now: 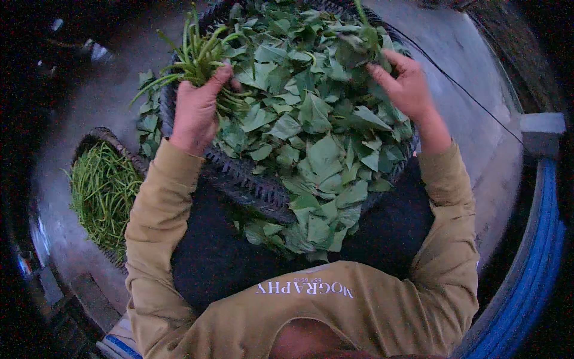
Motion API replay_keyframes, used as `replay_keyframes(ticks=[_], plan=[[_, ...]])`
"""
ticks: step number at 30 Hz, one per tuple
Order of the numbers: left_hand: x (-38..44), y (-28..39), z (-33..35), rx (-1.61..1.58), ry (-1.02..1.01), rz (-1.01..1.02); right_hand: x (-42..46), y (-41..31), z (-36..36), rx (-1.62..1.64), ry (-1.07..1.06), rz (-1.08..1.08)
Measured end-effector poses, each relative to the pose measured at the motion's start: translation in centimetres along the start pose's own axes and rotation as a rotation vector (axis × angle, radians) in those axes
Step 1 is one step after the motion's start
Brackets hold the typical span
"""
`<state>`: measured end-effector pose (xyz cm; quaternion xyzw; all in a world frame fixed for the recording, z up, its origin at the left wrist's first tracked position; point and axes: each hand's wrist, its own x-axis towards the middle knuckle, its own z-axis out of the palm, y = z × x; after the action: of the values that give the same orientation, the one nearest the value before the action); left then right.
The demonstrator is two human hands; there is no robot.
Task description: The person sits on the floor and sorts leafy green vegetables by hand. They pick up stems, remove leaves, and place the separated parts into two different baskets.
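Observation:
A large dark woven basket (251, 184) heaped with broad green leaves (314, 112) stands before me, and some leaves spill over its near rim towards my lap. At its left side my left hand (199, 101) is closed around a bunch of green stems (202, 54), whose ends fan out above the fist. Over the right part of the heap, my right hand (406, 85) pinches a leafy green sprig (367, 36) between thumb and fingers; its leaves are partly blurred.
A smaller woven basket (110, 134) full of thin green stems (105, 193) stands on the concrete floor (466, 58) at the left. More leaves (149, 121) lie beside the large basket. A thin dark cable (466, 92) and a blue ribbed object (533, 251) are at the right.

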<state>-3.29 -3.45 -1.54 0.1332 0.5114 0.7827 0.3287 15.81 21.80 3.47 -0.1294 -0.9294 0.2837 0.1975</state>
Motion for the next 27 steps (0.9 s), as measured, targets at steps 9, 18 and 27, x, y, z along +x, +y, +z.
replay_keyframes(ticks=[9, 18, 27], plan=[[-1.6, -0.1, 3.5, -0.075, -0.133, -0.076, -0.7, -5.0, 5.7, -0.239, -0.326, -0.264], [-1.2, -0.2, 2.5, -0.116, -0.045, -0.113, 1.1, -2.9, 4.9, -0.238, -0.307, -0.043], [-1.3, 0.8, 2.3, -0.221, -0.089, -0.064, 0.3, -3.3, 3.6, -0.091, -0.339, -0.371]])
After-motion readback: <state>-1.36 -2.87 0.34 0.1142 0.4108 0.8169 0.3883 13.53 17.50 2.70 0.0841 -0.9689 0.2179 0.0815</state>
